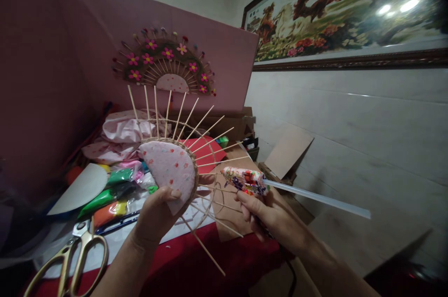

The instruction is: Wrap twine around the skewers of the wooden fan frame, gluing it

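Note:
My left hand [156, 213] is closed on a half-round fan base [170, 164], thumb on its front. Pale cloth with small red and blue flecks covers the base, and braided twine edges its curve. Thin wooden sticks [201, 126] radiate from that edge, with a loose loop of cord [214, 147] running across them. In my right hand [261, 210] is a hot glue gun [247, 180] wrapped in patterned material. A long translucent glue stick [318, 198] juts from its back. The gun's nozzle points left, close to one stick; whether they touch I cannot tell.
Gold-handled scissors [81, 229] lie at lower left, near bagged green and orange clay [101, 200] and a pale half-disc [82, 189]. Behind are crumpled pink cloth [122, 129], red paper [205, 150] and a flower-covered fan [159, 49] against a pink board [227, 59]. Cardboard [289, 150] leans right.

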`<action>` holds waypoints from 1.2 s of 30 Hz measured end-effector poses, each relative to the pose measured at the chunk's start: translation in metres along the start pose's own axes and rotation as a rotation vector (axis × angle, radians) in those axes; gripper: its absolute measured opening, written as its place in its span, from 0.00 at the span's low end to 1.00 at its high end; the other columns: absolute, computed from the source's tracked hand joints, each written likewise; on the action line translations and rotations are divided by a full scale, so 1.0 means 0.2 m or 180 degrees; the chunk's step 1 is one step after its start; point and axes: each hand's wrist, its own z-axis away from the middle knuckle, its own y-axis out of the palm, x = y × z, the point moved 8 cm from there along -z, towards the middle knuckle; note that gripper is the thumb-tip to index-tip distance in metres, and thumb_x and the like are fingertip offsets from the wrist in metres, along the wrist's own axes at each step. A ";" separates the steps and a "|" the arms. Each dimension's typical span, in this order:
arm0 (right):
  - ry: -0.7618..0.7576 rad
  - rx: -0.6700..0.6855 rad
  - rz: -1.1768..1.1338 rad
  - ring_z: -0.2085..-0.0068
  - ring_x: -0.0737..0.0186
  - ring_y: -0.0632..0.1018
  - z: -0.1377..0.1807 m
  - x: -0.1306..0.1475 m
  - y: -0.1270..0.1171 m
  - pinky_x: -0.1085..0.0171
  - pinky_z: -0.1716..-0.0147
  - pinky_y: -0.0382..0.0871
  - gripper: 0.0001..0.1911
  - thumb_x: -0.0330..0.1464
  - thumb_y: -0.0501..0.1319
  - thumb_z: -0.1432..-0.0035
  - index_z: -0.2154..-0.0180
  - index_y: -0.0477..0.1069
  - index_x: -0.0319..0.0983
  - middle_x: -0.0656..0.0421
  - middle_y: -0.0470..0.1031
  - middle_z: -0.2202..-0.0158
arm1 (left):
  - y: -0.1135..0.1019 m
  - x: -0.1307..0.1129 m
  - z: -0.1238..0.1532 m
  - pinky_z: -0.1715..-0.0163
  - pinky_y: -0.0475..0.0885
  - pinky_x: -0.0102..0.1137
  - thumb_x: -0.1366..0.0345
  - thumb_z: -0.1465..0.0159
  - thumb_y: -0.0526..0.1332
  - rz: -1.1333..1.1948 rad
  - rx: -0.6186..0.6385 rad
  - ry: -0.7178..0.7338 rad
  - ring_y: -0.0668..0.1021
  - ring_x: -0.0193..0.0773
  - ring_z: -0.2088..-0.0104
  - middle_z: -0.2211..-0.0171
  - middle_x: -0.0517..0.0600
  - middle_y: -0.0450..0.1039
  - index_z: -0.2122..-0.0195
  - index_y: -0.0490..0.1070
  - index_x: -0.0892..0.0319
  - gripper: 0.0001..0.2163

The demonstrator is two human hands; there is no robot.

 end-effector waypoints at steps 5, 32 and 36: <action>-0.0026 0.0042 0.0076 0.86 0.76 0.62 0.01 0.02 0.01 0.75 0.89 0.50 0.21 0.47 0.54 0.43 0.77 0.61 0.37 0.66 0.59 0.84 | 0.01 0.00 0.00 0.52 0.67 0.40 0.71 0.50 0.52 -0.0030 0.0092 -0.0007 0.73 0.50 0.53 0.60 0.57 0.76 0.55 0.72 0.66 0.21; -0.0484 -0.0174 0.0341 0.81 0.68 0.65 0.03 0.02 -0.03 0.68 0.83 0.56 0.14 0.43 0.58 0.45 0.73 0.72 0.41 0.63 0.65 0.84 | 0.01 0.00 0.00 0.54 0.69 0.38 0.72 0.50 0.52 -0.0142 0.0076 -0.0002 0.73 0.49 0.53 0.60 0.58 0.76 0.58 0.74 0.66 0.19; -0.0337 -0.0221 0.0542 0.81 0.68 0.66 0.03 0.00 -0.03 0.68 0.82 0.57 0.17 0.43 0.56 0.43 0.77 0.69 0.40 0.62 0.65 0.84 | 0.01 0.00 0.00 0.54 0.68 0.40 0.71 0.50 0.52 -0.0160 0.0050 -0.0018 0.73 0.50 0.53 0.61 0.57 0.76 0.58 0.74 0.66 0.19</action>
